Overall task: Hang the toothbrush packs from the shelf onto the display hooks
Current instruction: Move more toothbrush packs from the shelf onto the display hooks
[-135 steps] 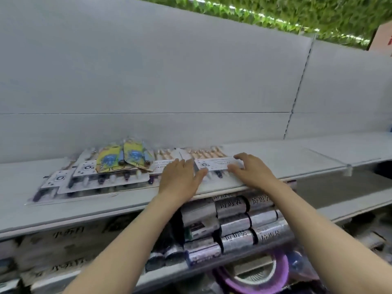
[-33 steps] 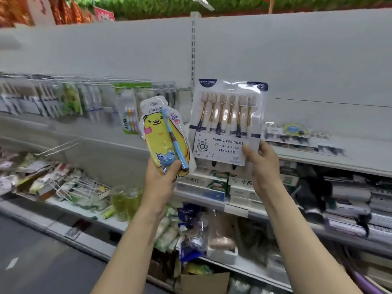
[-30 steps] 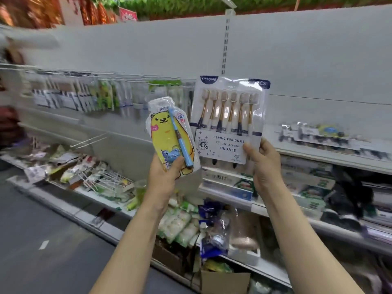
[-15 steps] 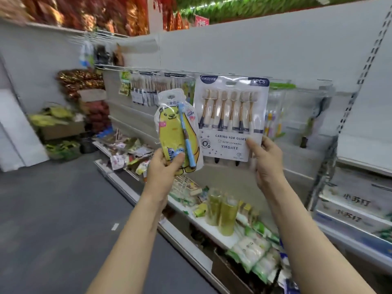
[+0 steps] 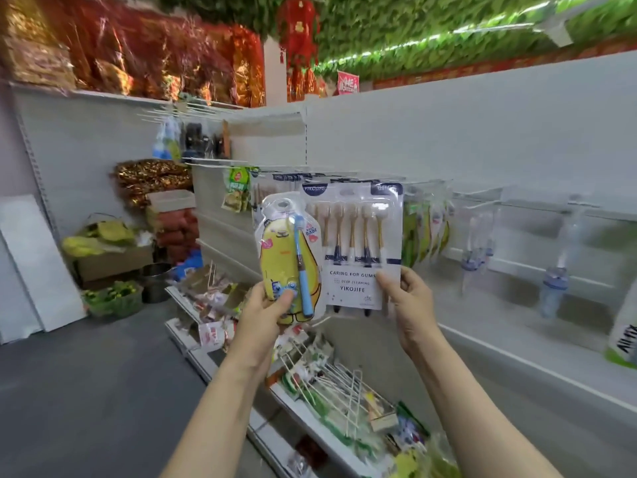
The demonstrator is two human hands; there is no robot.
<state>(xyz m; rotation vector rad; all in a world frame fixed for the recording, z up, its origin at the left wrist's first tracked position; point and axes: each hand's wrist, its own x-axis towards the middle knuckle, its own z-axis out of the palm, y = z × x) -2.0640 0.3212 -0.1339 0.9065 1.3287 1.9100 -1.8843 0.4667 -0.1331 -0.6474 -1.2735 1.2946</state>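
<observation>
My left hand grips the bottom of a yellow bear-shaped kids' toothbrush pack with a blue brush in it, held upright. My right hand pinches the lower right corner of a white multi-brush pack printed YIKOJIFE, also upright and beside the yellow one. Both packs are raised in front of the white display wall. Behind them hang rows of similar toothbrush packs on display hooks.
A low shelf under my hands holds loose white hooks and small packets. More hanging goods line the wall to the left. A bucket, boxes and green plants sit on the grey floor at the far left. A bottle stands at the right edge.
I picked both packs off the shelf and lifted them upright. My view has since swung left along the aisle, so the hanging packs and hooks now sit right behind the packs.
</observation>
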